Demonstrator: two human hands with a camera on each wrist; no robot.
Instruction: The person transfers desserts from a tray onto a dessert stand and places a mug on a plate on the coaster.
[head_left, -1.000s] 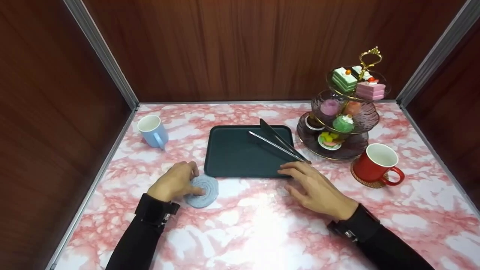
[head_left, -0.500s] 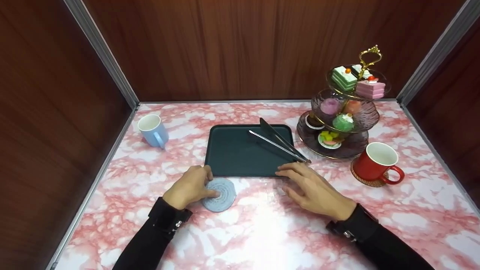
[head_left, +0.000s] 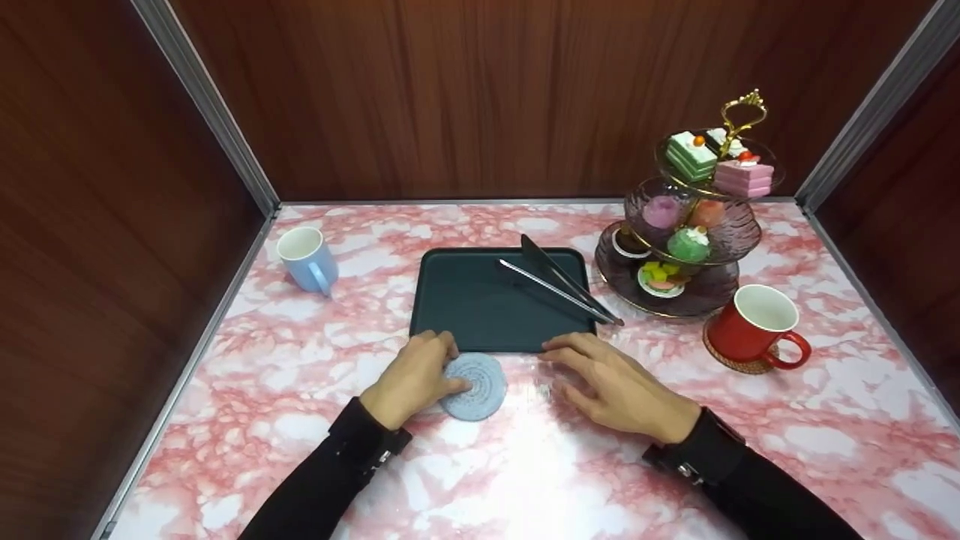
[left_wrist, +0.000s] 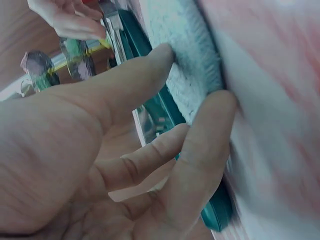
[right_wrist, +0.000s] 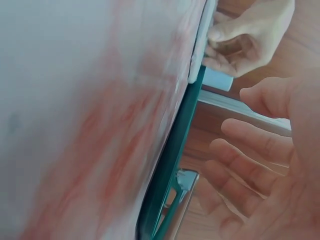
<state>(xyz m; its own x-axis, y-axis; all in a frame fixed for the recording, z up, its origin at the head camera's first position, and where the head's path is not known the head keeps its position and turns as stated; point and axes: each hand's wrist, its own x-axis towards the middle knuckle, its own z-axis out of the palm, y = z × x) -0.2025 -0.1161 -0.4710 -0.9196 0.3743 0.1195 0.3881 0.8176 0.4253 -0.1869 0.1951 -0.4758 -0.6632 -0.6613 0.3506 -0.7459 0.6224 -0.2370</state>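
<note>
My left hand (head_left: pixel 414 382) grips a round light-blue woven coaster (head_left: pixel 480 397) just in front of the dark green tray (head_left: pixel 480 300). In the left wrist view, its thumb lies on the top of the coaster (left_wrist: pixel 185 55) and the index fingertip is at its edge. My right hand (head_left: pixel 622 386) hovers near the tray's front right corner, fingers spread and holding nothing. Metal tongs (head_left: pixel 555 289) lie across the tray's right side, their joined end past its edge, close to the right hand.
A light-blue mug (head_left: pixel 309 262) stands at the back left. To the right are a three-tier stand (head_left: pixel 667 289) with several cakes and a red mug (head_left: pixel 742 330) on a woven brown coaster (head_left: pixel 720 358). Wood-look panels (head_left: pixel 480 97) enclose the marbled tabletop (head_left: pixel 270 420).
My left hand has moved the blue coaster to the right along the tray's front edge. The right hand has shifted slightly left. The tray, tongs and mugs stay put.
</note>
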